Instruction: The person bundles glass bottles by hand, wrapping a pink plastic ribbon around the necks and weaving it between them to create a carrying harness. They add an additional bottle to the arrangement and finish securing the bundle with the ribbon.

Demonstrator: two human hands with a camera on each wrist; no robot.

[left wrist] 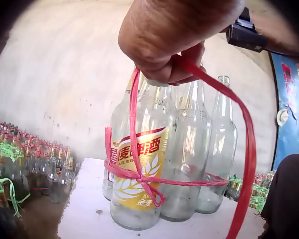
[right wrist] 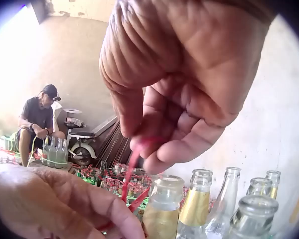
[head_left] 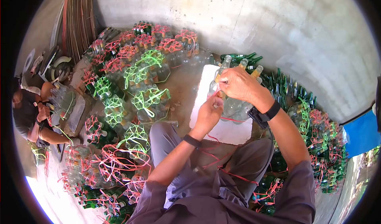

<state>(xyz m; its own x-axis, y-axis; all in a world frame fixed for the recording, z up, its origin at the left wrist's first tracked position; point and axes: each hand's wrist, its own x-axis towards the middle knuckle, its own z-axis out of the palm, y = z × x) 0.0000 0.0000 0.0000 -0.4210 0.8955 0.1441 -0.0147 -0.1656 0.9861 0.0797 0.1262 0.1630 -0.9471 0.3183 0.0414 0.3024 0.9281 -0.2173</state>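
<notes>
Several clear glass beer bottles (left wrist: 187,149) stand in a cluster on a white block (head_left: 201,101), the front one with a yellow and red label. Red plastic strapping (left wrist: 134,114) circles their lower bodies, knotted at the front, and one length rises from the knot. My left hand (head_left: 209,114) holds the red strapping close over the bottle necks, a loose tail hanging from it. Just above and to the right, my right hand (head_left: 243,85) pinches the strip of strapping (right wrist: 131,172) between thumb and fingers. In the right wrist view my left hand (right wrist: 65,199) sits below the right.
Bundles of bottles tied with green strapping (head_left: 149,97) and red strapping (head_left: 119,160) crowd the floor at left. Loose green bottles (head_left: 279,87) lie and stand by the wall behind. More tied bundles (head_left: 325,144) line the right. Another person (right wrist: 40,117) sits working on bottles.
</notes>
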